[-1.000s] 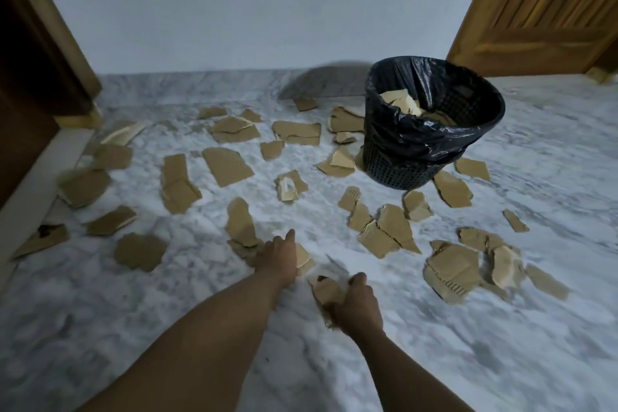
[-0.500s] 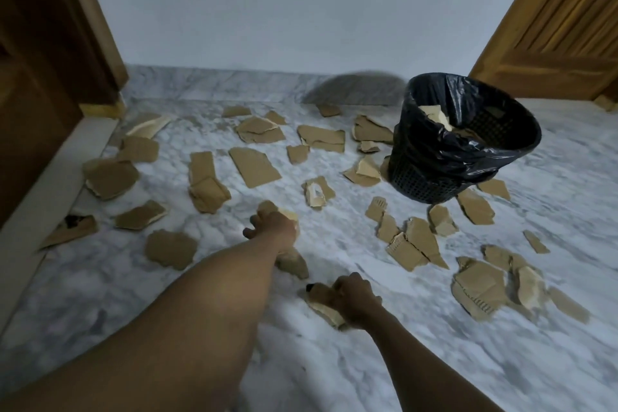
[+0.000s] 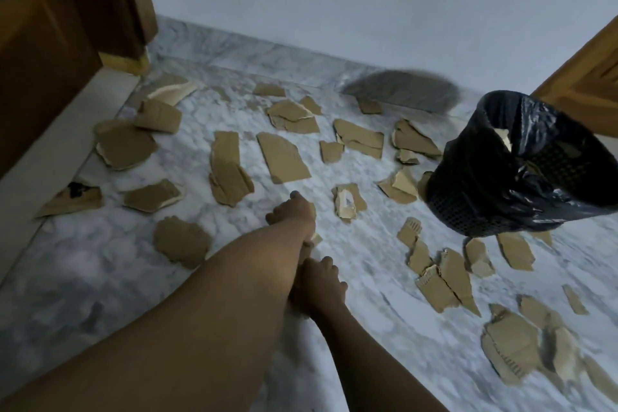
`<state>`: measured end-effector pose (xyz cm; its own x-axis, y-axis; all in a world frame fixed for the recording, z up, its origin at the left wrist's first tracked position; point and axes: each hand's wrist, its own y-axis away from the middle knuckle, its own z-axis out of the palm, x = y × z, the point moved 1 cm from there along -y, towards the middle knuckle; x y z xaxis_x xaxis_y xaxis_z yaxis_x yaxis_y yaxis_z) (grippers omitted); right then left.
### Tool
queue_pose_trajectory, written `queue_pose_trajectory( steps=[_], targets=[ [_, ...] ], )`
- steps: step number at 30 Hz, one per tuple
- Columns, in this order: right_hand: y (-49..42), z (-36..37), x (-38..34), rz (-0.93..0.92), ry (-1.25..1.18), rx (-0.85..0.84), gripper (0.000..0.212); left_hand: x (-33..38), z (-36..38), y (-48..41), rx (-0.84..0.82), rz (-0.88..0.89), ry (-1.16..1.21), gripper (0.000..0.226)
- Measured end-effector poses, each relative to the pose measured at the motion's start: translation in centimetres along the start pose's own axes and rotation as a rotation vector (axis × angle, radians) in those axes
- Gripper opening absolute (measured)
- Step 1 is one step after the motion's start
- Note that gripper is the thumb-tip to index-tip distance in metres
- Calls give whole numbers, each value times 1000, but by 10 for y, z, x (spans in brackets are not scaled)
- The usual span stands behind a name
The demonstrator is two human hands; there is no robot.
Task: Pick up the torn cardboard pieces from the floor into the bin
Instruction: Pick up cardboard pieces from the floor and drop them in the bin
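— How is the clearing going?

— It is barely getting under way. Cardboard pieces (image 3: pixel 282 157) are lying all over the floor (image 3: pixel 100 278), well over 20 of them, and only 1 or 2 are showing inside the bin (image 3: pixel 468 197) (standing at the right, with a black liner in it).

— And the hands?

— The left hand (image 3: pixel 291 214) is curling its fingers, and a tan edge is peeking out beside them, so it is probably gripping 1 piece. The right hand (image 3: pixel 317 281) is curling too, low by the floor, but the left forearm is covering part of it. I cannot tell whether it is holding anything.
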<state>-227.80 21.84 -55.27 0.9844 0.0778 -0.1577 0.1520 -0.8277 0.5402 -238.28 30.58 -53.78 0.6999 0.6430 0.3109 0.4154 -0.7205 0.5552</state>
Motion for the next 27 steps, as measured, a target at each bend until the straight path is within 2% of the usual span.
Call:
queue_pose_trajectory(
  steps=[1,4,6,9,12,15,18,20,22,24,27],
  targets=[
    [-3,-1,0,21,-23,-25,31,2,0,-3,-25,-17,21,87],
    [-5,-7,-1,81,-154,-49,34,7,4,-10,10,63,0,41],
    [-7,-12,-2,119,-231,-57,38,16,9,-5,-20,107,-46,28],
    [-22,-16,-3,155,-251,-81,33,31,16,-6,-63,184,-106,31],
    [-33,-13,2,152,-263,-79,22,37,22,-9,-22,268,-167,29],
    [-37,-16,6,87,-148,-141,25,22,14,-6,30,250,-55,31],
    [-39,-25,1,19,-93,-131,5,-27,-17,-23,42,146,-15,50],
    [-41,-30,-8,-68,3,-98,18,-76,-48,-33,-21,69,-31,65],
    [-42,-33,-19,-116,58,-49,19,-122,-76,-27,-100,-38,-40,84],
    [-37,-34,-35,-165,45,-41,19,-158,-92,-3,-104,-128,-40,85],
    [-24,-31,-58,-222,-28,-54,15,-207,-80,19,-151,-117,-58,72]
  ],
)
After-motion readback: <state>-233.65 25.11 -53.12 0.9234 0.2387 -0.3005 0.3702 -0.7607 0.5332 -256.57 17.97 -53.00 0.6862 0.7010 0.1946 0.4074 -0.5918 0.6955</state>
